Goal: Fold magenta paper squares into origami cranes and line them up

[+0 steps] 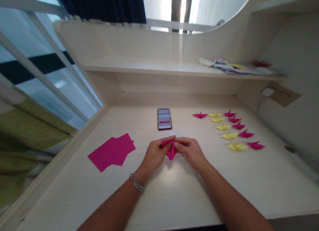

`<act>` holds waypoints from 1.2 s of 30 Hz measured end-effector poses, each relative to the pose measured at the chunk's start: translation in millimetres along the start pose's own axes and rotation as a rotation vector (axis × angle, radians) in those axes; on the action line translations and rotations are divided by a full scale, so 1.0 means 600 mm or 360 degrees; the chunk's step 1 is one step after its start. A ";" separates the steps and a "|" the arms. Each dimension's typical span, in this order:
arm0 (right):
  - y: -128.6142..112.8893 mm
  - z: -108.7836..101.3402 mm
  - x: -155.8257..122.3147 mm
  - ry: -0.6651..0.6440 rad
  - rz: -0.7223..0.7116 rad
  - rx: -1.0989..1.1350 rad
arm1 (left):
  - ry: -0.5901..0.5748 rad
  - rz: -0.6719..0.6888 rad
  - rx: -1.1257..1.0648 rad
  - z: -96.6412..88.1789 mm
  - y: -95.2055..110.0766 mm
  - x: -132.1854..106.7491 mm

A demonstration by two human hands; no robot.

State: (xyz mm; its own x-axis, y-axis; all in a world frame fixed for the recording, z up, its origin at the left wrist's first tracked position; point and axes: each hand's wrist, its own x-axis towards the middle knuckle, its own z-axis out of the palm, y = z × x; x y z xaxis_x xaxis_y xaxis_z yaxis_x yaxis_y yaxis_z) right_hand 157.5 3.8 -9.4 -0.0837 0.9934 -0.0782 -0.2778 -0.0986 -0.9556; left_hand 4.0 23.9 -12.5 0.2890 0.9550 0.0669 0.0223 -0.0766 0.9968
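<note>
Between both hands is a partly folded piece of pink origami paper (171,153), its pointed end facing me. My left hand (156,153) pinches its left side with thumb and fingers. On the other side, my right hand (191,150) grips the paper the same way, the two hands' fingertips meeting near its top. Fingers cover part of the folds. Loose pink paper sheets (113,153) lie overlapping to the left of my hands. Off to the right stand folded paper cranes in rows, yellow ones (229,135) beside pink ones (246,134).
A phone (164,119) lies beyond my hands on the white desk (159,201). Papers (239,68) rest on the shelf (149,65) at the back. A white plug (268,92) with a cable sits in the right wall socket. Bed rails (50,81) border the left side.
</note>
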 end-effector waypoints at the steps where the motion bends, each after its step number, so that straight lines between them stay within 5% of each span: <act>1: 0.002 -0.001 0.001 -0.0001 0.0018 0.0011 | 0.0011 -0.0004 0.0001 0.000 0.001 0.000; 25: 0.006 -0.009 -0.002 -0.0079 0.0192 -0.0042 | 0.0092 0.0047 0.0192 -0.002 0.001 -0.001; 36: 0.001 -0.008 -0.003 -0.0079 0.0081 -0.0093 | 0.0072 0.0130 0.0259 -0.002 -0.001 -0.007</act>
State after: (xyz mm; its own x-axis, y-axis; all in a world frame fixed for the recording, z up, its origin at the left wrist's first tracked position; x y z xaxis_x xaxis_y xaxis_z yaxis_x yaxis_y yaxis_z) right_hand 162.2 2.3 -11.5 -0.1439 0.9830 -0.1145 -0.2160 -0.1441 -0.9657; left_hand 1.5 20.4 -13.4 0.2530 0.9553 0.1530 0.1562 -0.1964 0.9680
